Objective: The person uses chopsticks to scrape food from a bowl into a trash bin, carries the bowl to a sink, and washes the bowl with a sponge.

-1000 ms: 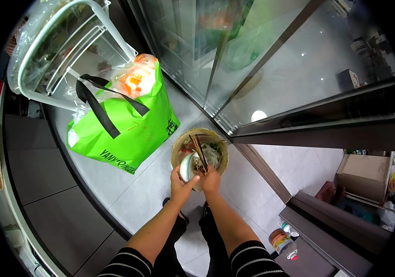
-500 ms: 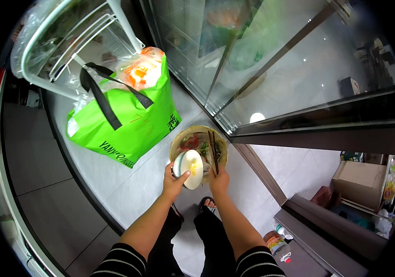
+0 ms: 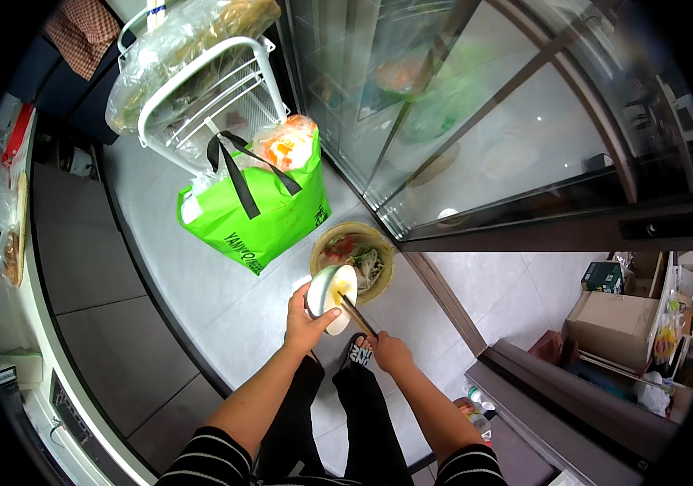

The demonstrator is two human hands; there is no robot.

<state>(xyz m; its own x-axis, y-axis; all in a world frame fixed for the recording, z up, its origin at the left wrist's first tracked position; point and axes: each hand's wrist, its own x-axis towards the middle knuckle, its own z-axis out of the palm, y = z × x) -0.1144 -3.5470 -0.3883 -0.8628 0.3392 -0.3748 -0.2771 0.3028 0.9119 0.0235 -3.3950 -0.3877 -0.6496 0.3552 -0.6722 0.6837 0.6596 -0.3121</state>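
Note:
Gripped at its rim, a white bowl [image 3: 338, 285] with yellow residue inside is tilted on its side in my left hand [image 3: 308, 318]. Dark chopsticks [image 3: 357, 313] are held in my right hand [image 3: 393, 354], their tips reaching into the bowl at the yellow residue. Just beyond the bowl stands a round yellowish bin [image 3: 389, 279] on the floor, holding greens, something red and other food scraps. The bowl overlaps the bin's near left edge in view.
A bright green bag [image 3: 274, 223] with black handles stands left of the bin, by a white wire rack [image 3: 201, 113] with plastic-wrapped things. Glass door panels [image 3: 476, 162] rise at right. A cardboard box [image 3: 618, 324] and a bottle [image 3: 476, 413] lie farther right.
The chopsticks have swung from over the bin into the bowl, and my right hand has moved down and nearer to me. My left hand still holds the bowl. The view has shifted.

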